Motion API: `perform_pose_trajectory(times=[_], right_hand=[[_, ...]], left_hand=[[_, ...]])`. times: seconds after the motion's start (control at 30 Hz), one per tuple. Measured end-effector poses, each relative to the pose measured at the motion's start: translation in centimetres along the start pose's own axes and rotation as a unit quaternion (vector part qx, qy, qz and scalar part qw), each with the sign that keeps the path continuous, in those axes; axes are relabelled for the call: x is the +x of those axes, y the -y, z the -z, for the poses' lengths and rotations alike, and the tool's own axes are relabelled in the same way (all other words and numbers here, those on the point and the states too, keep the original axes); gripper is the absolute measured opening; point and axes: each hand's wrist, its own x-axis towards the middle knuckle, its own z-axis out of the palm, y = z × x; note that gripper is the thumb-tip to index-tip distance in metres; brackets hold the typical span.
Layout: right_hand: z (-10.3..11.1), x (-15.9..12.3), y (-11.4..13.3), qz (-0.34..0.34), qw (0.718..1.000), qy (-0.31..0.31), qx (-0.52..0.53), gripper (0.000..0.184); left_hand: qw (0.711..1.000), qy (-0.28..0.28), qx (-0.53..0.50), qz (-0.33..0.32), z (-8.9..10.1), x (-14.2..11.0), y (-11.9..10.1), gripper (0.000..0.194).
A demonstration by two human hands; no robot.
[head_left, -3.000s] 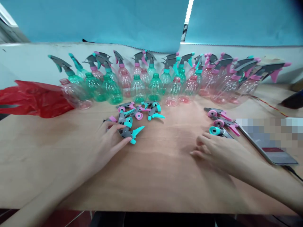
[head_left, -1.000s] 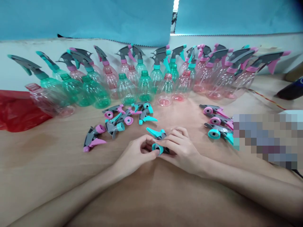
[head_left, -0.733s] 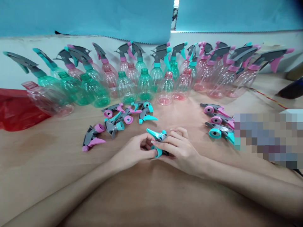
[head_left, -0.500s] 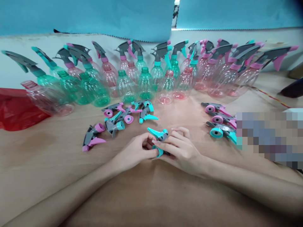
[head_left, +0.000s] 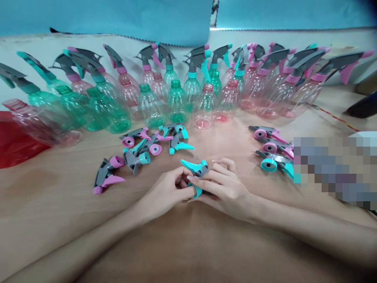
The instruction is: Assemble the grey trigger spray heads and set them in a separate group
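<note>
Holding a grey plastic spray head [head_left: 202, 169] with a turquoise trigger [head_left: 190, 165] between both hands over a brown wooden tabletop [head_left: 191, 243]: clasping the grey body in the right hand [head_left: 226, 188], pinching narrowly at the turquoise ring collar [head_left: 198, 192] with the left hand [head_left: 173, 188]. Cannot tell, past the covering hands, the collar's full condition. Judging by layout, looks only partly done: see many tinted plastic bottles already topped with sprayers [head_left: 193, 89] toward the back, but green and pink open-necked bottles [head_left: 177, 103] without heads in front. Also see loose pink-and-grey and turquoise-and-grey heads [head_left: 102, 175] clustered left, and three overlapping loose heads [head_left: 268, 164] right.
</note>
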Motion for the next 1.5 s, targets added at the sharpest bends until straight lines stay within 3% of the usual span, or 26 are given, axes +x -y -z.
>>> perform_pose_trajectory(times=[0.17, 0.3, 0.4, 0.5, 0.6, 0.73, 0.8, 0.97, 1.1, 1.2, 1.37, 1.5], right_hand=[[0.0, 0.0, 0.2, -0.022, 1.000, 0.010, -0.004, 0.022], [0.1, 0.2, -0.1, -0.080, 0.996, 0.014, 0.041, 0.025], [0.4, 0.4, -0.6, -0.141, 0.986, 0.014, 0.088, 0.022], [0.6, 0.5, -0.9, -0.180, 0.976, 0.013, 0.119, 0.025], [0.6, 0.5, -0.8, -0.186, 0.974, 0.012, 0.132, 0.025], [0.6, 0.5, -0.7, -0.181, 0.974, 0.012, 0.136, 0.020], [0.6, 0.5, -0.7, -0.176, 0.976, 0.011, 0.131, 0.019], [0.4, 0.3, -0.9, -0.162, 0.980, 0.012, 0.113, 0.023], [0.4, 0.2, -0.9, -0.150, 0.983, 0.011, 0.102, 0.022], [0.4, 0.3, -1.0, -0.147, 0.984, 0.018, 0.099, 0.022], [0.3, 0.4, -0.8, -0.147, 0.983, 0.022, 0.104, 0.022], [0.3, 0.4, -0.5, -0.137, 0.985, 0.018, 0.099, 0.022]], left_hand=[[0.999, -0.021, 0.023, -0.017, -0.1, 0.0, -0.5, 0.011], [0.999, -0.024, 0.001, -0.034, -0.5, -0.2, -0.4, 0.009], [0.992, -0.104, -0.017, -0.072, -0.9, -0.8, 0.0, 0.019], [0.972, -0.170, 0.033, -0.155, -0.9, -1.4, 0.0, 0.014], [0.957, -0.163, 0.099, -0.218, -0.7, -1.5, -0.3, 0.016], [0.943, -0.158, 0.166, -0.242, -0.7, -1.5, -0.4, 0.025], [0.926, -0.178, 0.217, -0.254, -0.8, -1.6, -0.1, 0.026], [0.852, -0.231, 0.359, -0.303, -1.0, -1.8, 0.5, 0.028], [0.823, -0.241, 0.405, -0.317, -1.0, -1.6, 0.6, 0.024], [0.825, -0.234, 0.408, -0.314, -1.0, -1.4, 0.6, 0.024], [0.868, -0.210, 0.328, -0.308, -0.7, -1.3, 0.2, 0.019], [0.883, -0.213, 0.279, -0.312, -0.4, -1.3, -0.4, 0.017]])
